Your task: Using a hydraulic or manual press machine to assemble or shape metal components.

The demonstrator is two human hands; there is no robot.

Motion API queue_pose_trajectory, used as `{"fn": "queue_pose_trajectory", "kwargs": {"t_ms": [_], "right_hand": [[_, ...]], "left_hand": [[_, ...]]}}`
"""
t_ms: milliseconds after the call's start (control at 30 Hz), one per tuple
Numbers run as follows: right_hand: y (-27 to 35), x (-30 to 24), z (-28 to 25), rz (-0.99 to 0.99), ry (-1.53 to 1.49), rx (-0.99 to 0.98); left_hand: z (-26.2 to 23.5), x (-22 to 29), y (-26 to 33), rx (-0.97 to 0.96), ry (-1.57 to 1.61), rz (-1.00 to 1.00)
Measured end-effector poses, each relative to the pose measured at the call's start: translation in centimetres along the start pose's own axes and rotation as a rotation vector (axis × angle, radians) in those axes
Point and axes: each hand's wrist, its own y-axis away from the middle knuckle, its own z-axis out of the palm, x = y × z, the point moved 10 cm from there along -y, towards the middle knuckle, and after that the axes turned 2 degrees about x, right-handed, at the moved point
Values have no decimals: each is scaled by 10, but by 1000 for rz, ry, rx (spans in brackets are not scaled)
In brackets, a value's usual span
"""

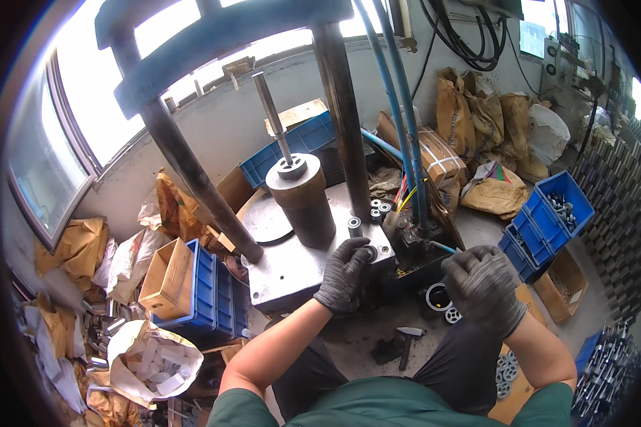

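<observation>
I see both my hands in dark grey knit gloves: left hand (345, 274), right hand (483, 286). Press plate (292, 267) is dull silver-grey w/ rusty smudges; cylinder block (304, 203) on it is brownish-grey. Press frame (214, 39) is blue, hoses (399, 107) blue too. Crates (548, 217) on my right are bright blue, same as crate (210, 288) on my left. Paper sacks (477, 107) are tan-brown. My shirt (392, 409) is dark green, trousers black.
</observation>
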Motion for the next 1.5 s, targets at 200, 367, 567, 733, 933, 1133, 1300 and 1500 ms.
{"fn": "queue_pose_trajectory", "kwargs": {"t_ms": [200,367,567,733,933,1133,1300,1500], "right_hand": [[-3,-25,60,116,-536,149],[13,-38,114,142,-857,209],[40,-2,173,502,-1159,204],[45,9,193,541,-1066,161],[41,-1,212,533,-1093,48],[8,0,201,539,-1209,184],[-88,-3,174,312,-950,307],[-229,1,181,189,-685,400]], "left_hand": [[52,8,49,-246,126,-205],[43,4,63,-283,-7,-328],[-49,88,-19,-25,-415,161],[-163,191,-150,572,-469,522],[-169,196,-254,396,-217,316],[-170,146,-234,551,-171,206],[-156,176,-208,530,-73,431],[-164,214,-180,498,222,570]]}}
